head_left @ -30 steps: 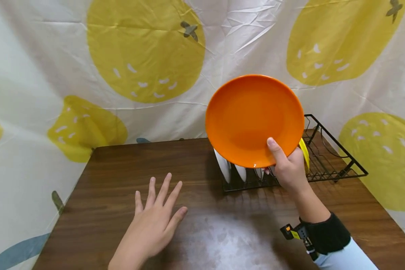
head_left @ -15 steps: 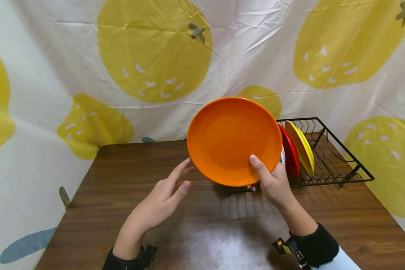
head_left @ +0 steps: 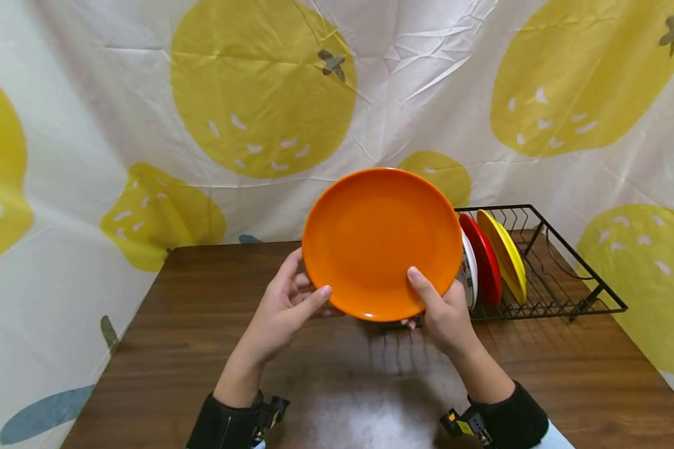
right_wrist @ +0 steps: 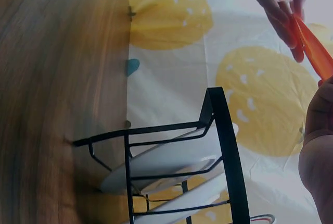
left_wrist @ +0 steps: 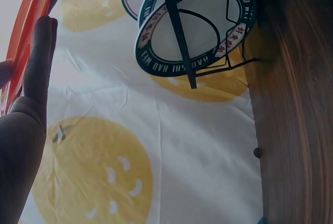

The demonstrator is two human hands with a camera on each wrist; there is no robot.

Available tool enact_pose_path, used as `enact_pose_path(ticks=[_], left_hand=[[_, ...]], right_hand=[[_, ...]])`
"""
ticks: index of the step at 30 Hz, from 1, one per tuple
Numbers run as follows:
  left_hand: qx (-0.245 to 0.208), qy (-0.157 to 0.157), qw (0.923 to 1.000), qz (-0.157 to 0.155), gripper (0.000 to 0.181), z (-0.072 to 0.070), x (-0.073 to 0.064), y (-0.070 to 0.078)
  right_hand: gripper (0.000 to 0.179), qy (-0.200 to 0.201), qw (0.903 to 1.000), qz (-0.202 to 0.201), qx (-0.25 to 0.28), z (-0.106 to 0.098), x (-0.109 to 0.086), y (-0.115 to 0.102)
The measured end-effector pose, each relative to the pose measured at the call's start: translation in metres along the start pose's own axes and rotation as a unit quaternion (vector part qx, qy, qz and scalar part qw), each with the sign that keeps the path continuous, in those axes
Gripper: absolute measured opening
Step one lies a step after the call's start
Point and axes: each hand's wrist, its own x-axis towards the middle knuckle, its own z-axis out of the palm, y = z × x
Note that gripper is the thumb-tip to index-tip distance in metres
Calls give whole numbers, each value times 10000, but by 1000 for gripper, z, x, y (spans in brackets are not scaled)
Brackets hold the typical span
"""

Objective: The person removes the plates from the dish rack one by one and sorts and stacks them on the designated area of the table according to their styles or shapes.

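An orange plate [head_left: 379, 237] is held up above the table, its inner face turned toward the head camera. My right hand [head_left: 446, 315] grips its lower right edge, thumb on the front and fingers behind. At the lower left edge, my left hand [head_left: 281, 308] holds it too, with the thumb over the rim and the fingers behind. The left wrist view shows the plate [left_wrist: 25, 36] edge-on between that thumb and the fingers. In the right wrist view, the orange edge [right_wrist: 315, 49] spans between both hands.
A black dish rack [right_wrist: 227, 151] stands at the right on the wooden table [head_left: 202, 349]. In it lean a yellow plate [head_left: 508, 262], a red plate [head_left: 487, 265] and white plates with dark lettered rims [left_wrist: 151, 60]. A lemon-print cloth [head_left: 415, 81] hangs behind.
The orange plate has moved down and left, uncovering the red and yellow plates in the rack. My left hand, spread open and apart before, has come up and taken hold of the plate's left edge.
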Motion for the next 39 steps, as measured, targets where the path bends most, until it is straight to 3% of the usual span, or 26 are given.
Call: enact_pose_path(ticks=[4,14,39], left_hand=[[-31,95,9998,196,63,-1,-1,-3],[-212,269,9992,224,61,-4,0,-2],[-90,258,9992,307,62,-10,5,-3]], right_hand=[[15,-13,9996,-45,270,5,2,5],[13,-94,9928,-283,1157,15,5,16],[15,-13,9919,-320,1229,18,13,20]])
